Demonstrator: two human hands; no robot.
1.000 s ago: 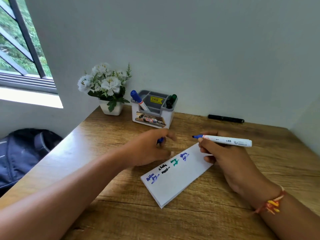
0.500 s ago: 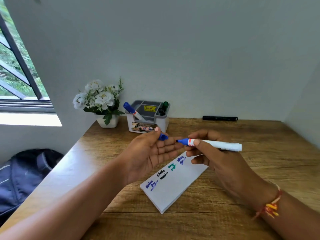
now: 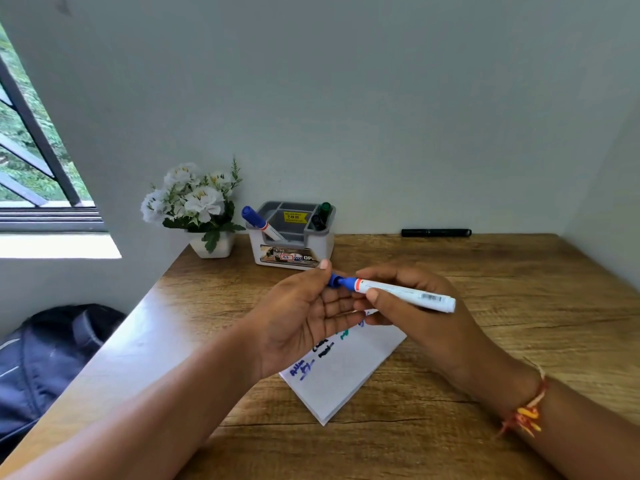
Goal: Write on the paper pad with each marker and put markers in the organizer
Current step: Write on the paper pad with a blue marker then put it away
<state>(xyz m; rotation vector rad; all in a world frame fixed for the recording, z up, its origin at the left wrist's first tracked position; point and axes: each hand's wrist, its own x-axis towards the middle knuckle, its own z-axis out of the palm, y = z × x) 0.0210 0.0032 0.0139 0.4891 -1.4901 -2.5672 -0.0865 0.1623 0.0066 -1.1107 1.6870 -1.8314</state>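
blue is the cap [image 3: 334, 280] that our left hand [image 3: 304, 317] pinches under its thumb, palm turned up toward us, the other fingers [image 3: 341, 301] lying fairly straight beneath it. our right hand [image 3: 426, 327] grips the white marker [image 3: 408, 295] by its barrel, fingers curled round it and thumb on the near side. the marker lies nearly level, its blue neck pointing left and meeting the mouth of the cap, so close that we cannot tell whether the tip is inside. both hands are over the far end of the paper pad [image 3: 346, 372], which lies slantwise on the wooden bench [image 3: 519, 289] with blue, black and green scribbles along its left edge. a red and yellow thread band [image 3: 526, 410] sits on our right wrist. near the wall stands the grey and white organizer [image 3: 292, 252]: a blue-capped marker [image 3: 259, 221] leans out of its left compartment, while a green marker [image 3: 325, 209] and a dark marker [image 3: 317, 221] stand together at its right end. a black marker [image 3: 436, 232] lies flat by the wall, well apart to the right. just left of the organizer sits a white pot of white flowers [image 3: 197, 206]. a dark backpack [image 3: 45, 358] rests off the bench below the window [image 3: 31, 150]
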